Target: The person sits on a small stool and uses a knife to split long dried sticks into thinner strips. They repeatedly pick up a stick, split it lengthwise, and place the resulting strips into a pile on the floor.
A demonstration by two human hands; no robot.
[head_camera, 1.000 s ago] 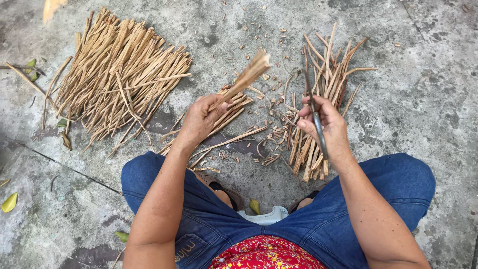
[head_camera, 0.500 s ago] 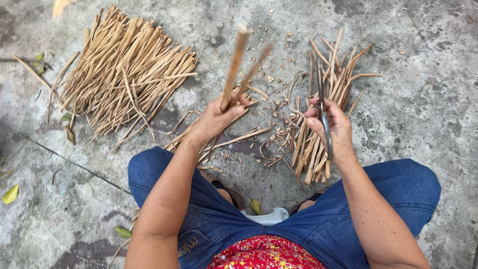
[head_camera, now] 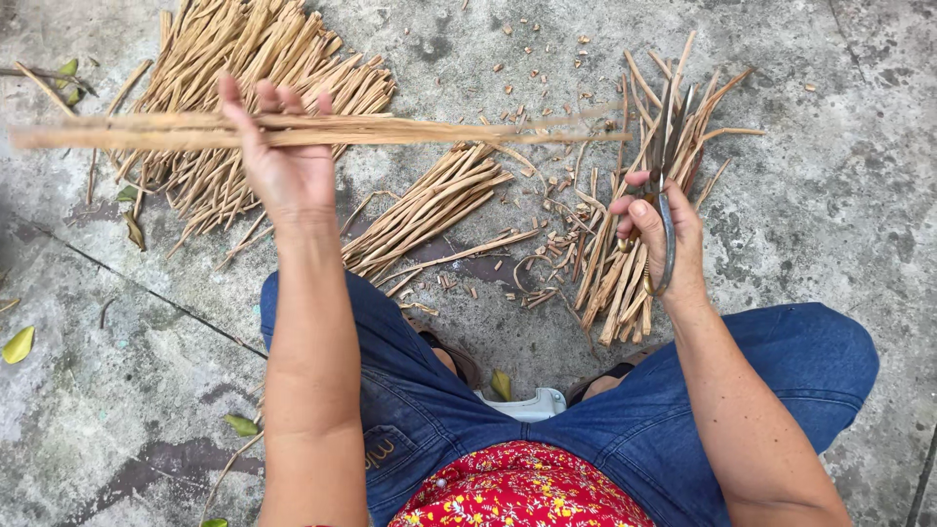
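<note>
- The left hand (head_camera: 278, 161) is raised over the ground, forearm running straight up from the lap, back of the hand toward the camera, fingers reaching upward.
- It is wrapped around a thin bundle of stalks (head_camera: 390, 130) held level; the bundle juts out left past the hand and runs far to the right, its thin tip ending near the right hand's tool.
- The right hand (head_camera: 659, 239) sits lower, to the right, above the knee, wrist bent inward.
- Its fingers are through the handles of scissors (head_camera: 666, 185), blades pointing up and away; whether the blades are parted I cannot tell.
- Just under that hand lies a small pile (head_camera: 644, 195) of stalks.
- A middle pile (head_camera: 429, 210) lies between the hands, and a big pile (head_camera: 254, 88) lies behind the left hand.
- Cut scraps (head_camera: 547, 263) dot the concrete (head_camera: 830, 176).
</note>
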